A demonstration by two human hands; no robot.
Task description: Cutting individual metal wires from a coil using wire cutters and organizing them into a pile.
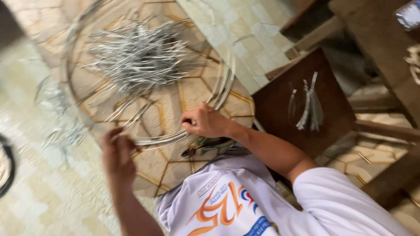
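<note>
A large thin metal hoop (70, 52) lies on the tiled floor in front of me, blurred by motion. A heap of thin silvery metal strips (140, 54) rests inside it. My right hand (206, 121) is closed on the hoop's near rim, where several curved bands run side by side. My left hand (116, 153) is at the same rim further left, its fingers closed on the band; blur hides the exact grip. My white printed shirt (232, 201) fills the bottom of the view.
A dark brown wooden stool (280, 109) stands to the right with a small bunch of metal strips (308, 107) on it. Loose strips (65, 131) lie outside the hoop on the left. A dark curved object (8, 166) shows at the left edge. Wooden furniture (372, 39) stands at the upper right.
</note>
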